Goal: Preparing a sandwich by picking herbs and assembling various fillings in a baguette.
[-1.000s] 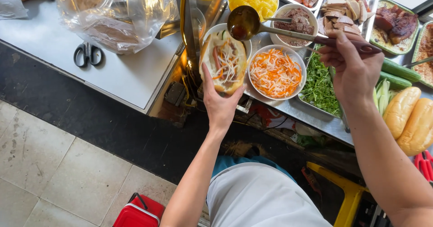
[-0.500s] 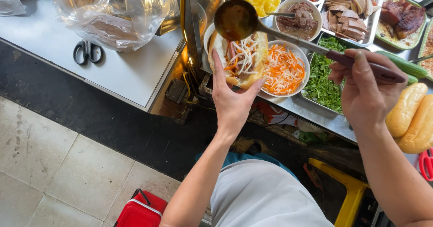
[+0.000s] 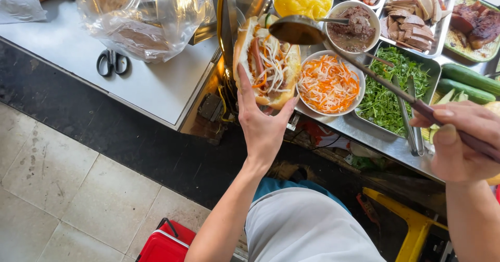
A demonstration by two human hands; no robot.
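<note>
Overhead, ladle (image 3: 299, 30) just above sandwich (image 3: 266, 64) in left hand's (image 3: 263, 126) grip.

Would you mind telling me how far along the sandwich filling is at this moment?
Done: the split baguette in the left hand already holds sausage and shredded carrot and radish. In hand: the right hand holds a ladle of brown sauce over it. Left: no greens from the tray show inside.

Scissors (image 3: 112, 62) on steel counter (image 3: 156, 87), crumpled plastic bag (image 3: 138, 15), green herbs tray (image 3: 390, 93).
</note>
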